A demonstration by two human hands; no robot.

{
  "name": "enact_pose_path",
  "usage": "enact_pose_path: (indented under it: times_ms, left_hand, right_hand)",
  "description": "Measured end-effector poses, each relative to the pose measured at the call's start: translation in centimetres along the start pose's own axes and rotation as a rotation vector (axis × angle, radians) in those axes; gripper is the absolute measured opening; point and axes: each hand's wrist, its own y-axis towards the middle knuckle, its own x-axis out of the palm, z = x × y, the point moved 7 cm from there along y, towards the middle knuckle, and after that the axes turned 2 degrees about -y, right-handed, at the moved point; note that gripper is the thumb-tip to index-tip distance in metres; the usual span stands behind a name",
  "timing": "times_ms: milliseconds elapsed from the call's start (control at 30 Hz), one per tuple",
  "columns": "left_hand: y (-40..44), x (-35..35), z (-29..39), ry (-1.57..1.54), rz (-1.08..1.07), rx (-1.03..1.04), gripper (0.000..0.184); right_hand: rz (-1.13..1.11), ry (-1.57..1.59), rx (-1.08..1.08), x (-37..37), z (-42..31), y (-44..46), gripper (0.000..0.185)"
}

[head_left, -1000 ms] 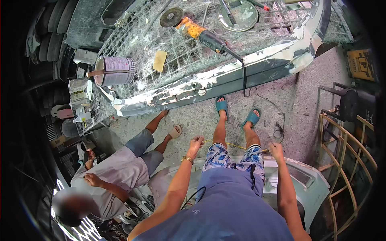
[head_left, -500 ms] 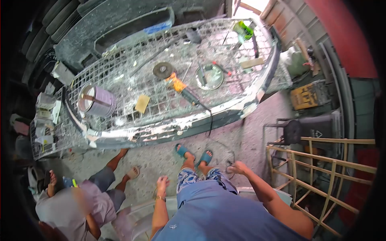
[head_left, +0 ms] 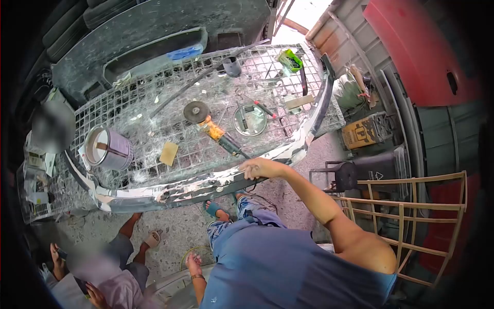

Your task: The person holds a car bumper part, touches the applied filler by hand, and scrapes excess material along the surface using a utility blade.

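My right hand [head_left: 256,168] reaches over the front edge of a patchy white and dark bumper [head_left: 221,178], beside the grinder's cord. Its fingers are loosely bent and apart, with nothing visible in them. The orange and black angle grinder [head_left: 213,130] lies just beyond, on a wire mesh table [head_left: 170,121]. Low beside my blue shirt, my left hand [head_left: 194,263] has its fingers curled in. A thin yellow loop [head_left: 189,249] shows next to it; what the fingers hold is too small to tell.
On the mesh are a paint can [head_left: 116,150], a yellow pad [head_left: 169,153], a round lid [head_left: 250,120], a grey cup [head_left: 232,67] and a green container [head_left: 290,61]. Another person [head_left: 116,278] sits at lower left. A wooden frame [head_left: 406,232] and a black stool [head_left: 346,176] stand right.
My right hand has moved forward and left from beside my legs to the bumper edge. My body has leaned closer to the table. My left hand stays low.
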Motion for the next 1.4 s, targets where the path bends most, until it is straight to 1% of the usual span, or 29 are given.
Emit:
enact_pose_path:
  times_ms: [67,133,167,233,300,367,433,467,500,567,600,667,767,800,833,900,933,1000,1067,1100,1167,1233,1267,1333,1367,1400]
  left_hand:
    - [-1.2,0.3,-0.1,-0.043,0.024,-0.005,0.026]
    - [-2.2,1.3,0.4,-0.086,0.019,0.065,0.025]
    - [-2.6,2.1,0.2,-0.097,0.041,0.062,0.025]
    - [-4.2,3.4,0.0,-0.113,0.052,0.056,0.028]
    - [-6.0,4.9,-0.8,-0.076,0.086,0.042,0.030]
    - [-8.0,6.9,-1.0,-0.022,0.073,0.040,0.033]
    - [-10.3,8.5,-1.3,-0.014,0.068,0.046,0.032]
    - [-10.8,9.1,-1.3,-0.022,0.077,0.055,0.030]
    - [-11.4,9.0,-1.5,-0.065,0.134,0.061,0.030]
    - [-12.1,10.0,-1.7,-0.078,0.103,0.072,0.025]
    - [-12.7,10.1,-1.8,-0.112,0.141,0.075,0.025]
    - [-13.7,10.7,-2.4,-0.108,0.157,0.073,0.021]
    - [-14.9,10.6,-3.9,-0.143,0.201,0.096,0.025]
    - [-15.4,10.8,-4.5,-0.185,0.218,0.098,0.019]
    - [-16.0,10.9,-5.1,-0.198,0.227,0.109,0.020]
    - [-17.0,11.0,-6.8,-0.211,0.247,0.063,0.022]
    - [-17.3,11.1,-7.6,-0.216,0.248,0.057,0.022]
    - [-17.7,11.1,-10.2,-0.264,0.280,0.006,0.023]
    - [-17.8,10.6,-12.7,-0.261,0.272,-0.019,0.024]
    - [-17.8,10.9,-13.5,-0.231,0.254,-0.029,0.024]
    - [-18.8,11.3,-13.7,-0.232,0.308,-0.077,0.024]
    - [-18.3,11.2,-14.3,-0.213,0.271,-0.077,0.024]
    - [-18.3,11.2,-14.0,-0.213,0.257,-0.080,0.025]
    - [-17.6,11.2,-13.2,-0.217,0.249,-0.077,0.025]
    - [-17.1,11.0,-12.9,-0.234,0.247,-0.091,0.025]
    - [-16.7,10.8,-12.6,-0.250,0.245,-0.106,0.025]
  right_hand:
    - [0.065,0.032,-0.008,-3.3,0.4,0.7,0.038]
    - [0.117,0.067,-0.037,-6.7,1.7,1.6,0.035]
    - [0.093,0.071,-0.036,-8.3,2.1,2.2,0.035]
    - [0.244,0.088,-0.036,-12.2,4.7,2.0,0.031]
    - [0.388,0.001,0.025,-16.4,5.8,1.6,0.029]
    - [0.485,0.008,-0.027,-19.0,4.9,0.5,0.025]
    - [0.587,0.022,0.033,-21.2,5.7,0.3,0.022]
    - [0.632,-0.009,0.025,-21.8,5.5,0.5,0.021]
    - [0.675,-0.038,0.016,-21.9,4.9,0.8,0.020]
    - [0.635,0.017,-0.038,-22.2,5.1,2.6,0.022]
    - [0.586,0.016,-0.051,-21.8,5.1,4.0,0.022]
    - [0.581,0.099,-0.129,-21.5,3.8,5.6,0.028]
    - [0.491,0.066,-0.132,-20.5,1.1,9.1,0.034]
    - [0.485,0.051,-0.166,-20.1,0.2,10.4,0.032]
    - [0.447,0.057,-0.184,-19.1,-1.0,12.0,0.032]
    - [0.395,0.113,-0.180,-18.2,-3.0,13.5,0.032]
    - [0.383,0.086,-0.223,-17.5,-5.0,13.8,0.029]
    - [0.392,0.023,-0.221,-17.1,-6.1,15.4,0.027]
    - [0.437,-0.152,-0.244,-16.4,-8.9,14.9,0.025]
    - [0.413,-0.150,-0.232,-16.4,-9.0,14.9,0.026]
    - [0.414,-0.154,-0.203,-16.4,-8.9,14.6,0.028]
    - [0.432,0.045,-0.348,-16.2,-9.6,14.0,0.031]
    - [0.442,0.040,-0.340,-16.6,-9.0,13.5,0.031]
    - [0.540,-0.035,-0.405,-17.9,-8.2,12.0,0.034]
    - [0.536,-0.032,-0.406,-18.3,-7.6,11.4,0.034]
    - [0.553,-0.032,-0.335,-19.0,-6.5,10.8,0.033]
